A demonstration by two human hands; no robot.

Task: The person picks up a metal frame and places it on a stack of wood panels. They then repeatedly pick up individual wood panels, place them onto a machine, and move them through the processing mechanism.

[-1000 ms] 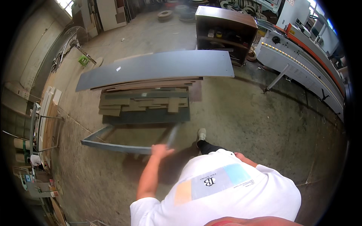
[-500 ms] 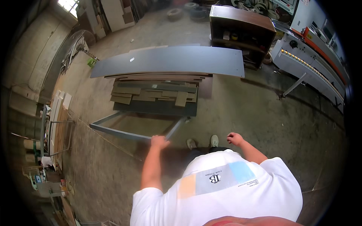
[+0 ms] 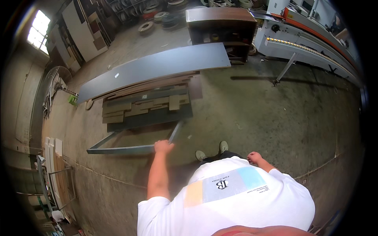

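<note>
Grey frame (image 3: 120,150) is sitting in the left hand (image 3: 163,147), near edge (image 3: 138,149) firmly clasped; the right hand (image 3: 254,157) is curling by the shirt (image 3: 248,206), any hold impossible to tell. Side bars (image 3: 174,132) are pointing toward stacked boards (image 3: 151,106), floor (image 3: 260,114) is stretching rightward, a white label (image 3: 117,75) is marking the long panel (image 3: 157,62), dark lettering (image 3: 222,184) is crossing that shirt.
</note>
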